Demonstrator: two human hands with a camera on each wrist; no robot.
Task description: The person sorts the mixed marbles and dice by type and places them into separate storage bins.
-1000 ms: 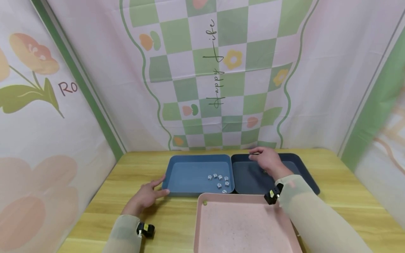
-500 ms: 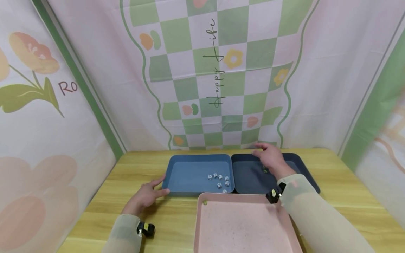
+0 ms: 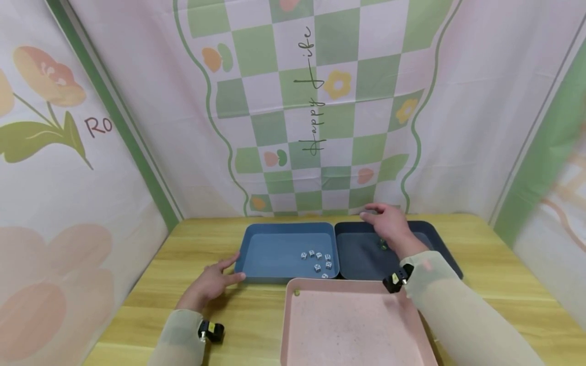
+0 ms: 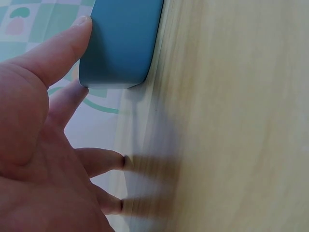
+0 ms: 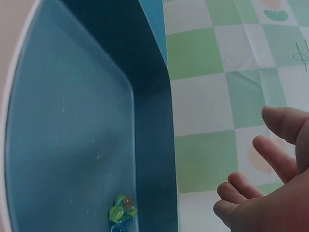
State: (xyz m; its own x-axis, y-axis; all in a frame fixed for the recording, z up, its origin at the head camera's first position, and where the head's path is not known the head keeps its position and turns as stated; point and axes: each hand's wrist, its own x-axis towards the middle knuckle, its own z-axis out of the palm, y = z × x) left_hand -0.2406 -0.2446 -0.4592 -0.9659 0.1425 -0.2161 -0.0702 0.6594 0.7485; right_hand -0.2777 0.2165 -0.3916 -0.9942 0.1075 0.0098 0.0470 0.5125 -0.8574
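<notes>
My left hand (image 3: 212, 282) touches the left end of the blue tray (image 3: 270, 254), thumb and index finger spread along its edge. In the left wrist view the thumb tip presses the tray (image 4: 123, 43) wall while other fingertips reach the table. Above the dark navy tray (image 3: 361, 259) hovers my right hand (image 3: 391, 229), its thumb apart from the loosely bent fingers and nothing between them. Glass marbles (image 5: 120, 212) lie clustered in that tray, partly hidden under the hand in the head view. Several white dice (image 3: 318, 268) sit in the blue tray's right part.
A pink tray (image 3: 357, 325) stands in front, against the two blue trays, with one yellow-green marble (image 3: 296, 293) in its far left corner. The wooden table (image 3: 242, 325) ends at a patterned curtain (image 3: 320, 127) behind.
My right hand has risen slightly and drawn back over the navy tray, and its fingers have parted from the thumb. More of the marbles show beneath it. The left hand has stayed put.
</notes>
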